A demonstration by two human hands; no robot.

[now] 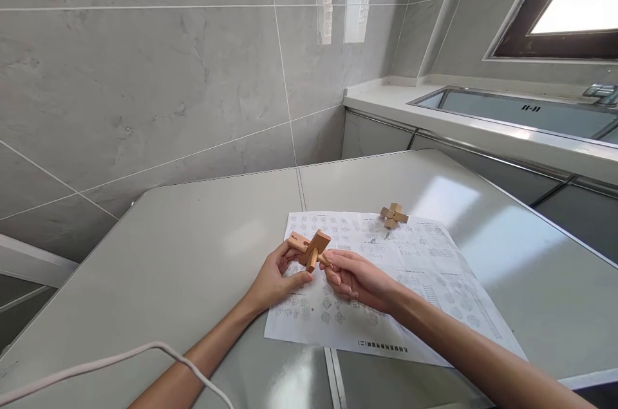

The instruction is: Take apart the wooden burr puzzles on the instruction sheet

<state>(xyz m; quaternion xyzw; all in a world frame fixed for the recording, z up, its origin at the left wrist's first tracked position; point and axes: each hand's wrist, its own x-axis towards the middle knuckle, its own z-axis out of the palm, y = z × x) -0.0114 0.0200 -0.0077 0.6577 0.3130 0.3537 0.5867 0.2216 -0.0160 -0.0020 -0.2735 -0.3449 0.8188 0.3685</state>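
Note:
My left hand (277, 280) and my right hand (355, 279) both grip a small wooden interlocking puzzle (311, 247), held just above a printed instruction sheet (410, 280). The puzzle is made of crossed light wood bars; my left fingers pinch its left bar and my right fingers hold its right side. A second, assembled wooden cross puzzle (394, 216) rests on the far edge of the sheet, beyond my right hand and apart from both hands.
The sheet lies on a grey table (183, 254) pushed against a tiled wall (145, 74). A white cable (111, 361) crosses the near left corner. A counter with a steel sink (521, 109) and a window (574, 3) stand at the right.

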